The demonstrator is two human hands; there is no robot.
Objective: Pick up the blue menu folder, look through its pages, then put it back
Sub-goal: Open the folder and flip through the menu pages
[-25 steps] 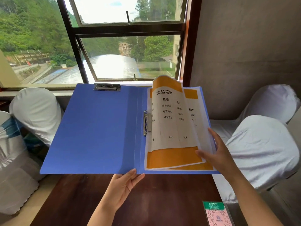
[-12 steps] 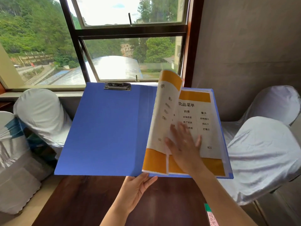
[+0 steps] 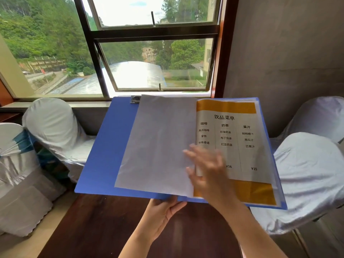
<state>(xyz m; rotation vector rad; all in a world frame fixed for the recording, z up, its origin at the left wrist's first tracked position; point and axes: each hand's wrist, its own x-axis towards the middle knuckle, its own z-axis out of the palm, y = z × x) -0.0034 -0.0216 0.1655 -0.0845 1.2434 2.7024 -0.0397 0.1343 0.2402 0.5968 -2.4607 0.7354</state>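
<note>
Blue folder (image 3: 104, 155) open; I see the page (image 3: 158, 142) now flipped left, blank side up. Right hand (image 3: 208, 168) is blurry, fingers spread. Left hand (image 3: 162, 211) pinches the near edge.

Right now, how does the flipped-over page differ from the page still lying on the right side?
The flipped page shows a blank pale back; the right page shows printed menu text with orange bands. The flipped page lies over the folder's left cover, the right page over its right cover under the right hand. Both sit in the blue folder.
</note>
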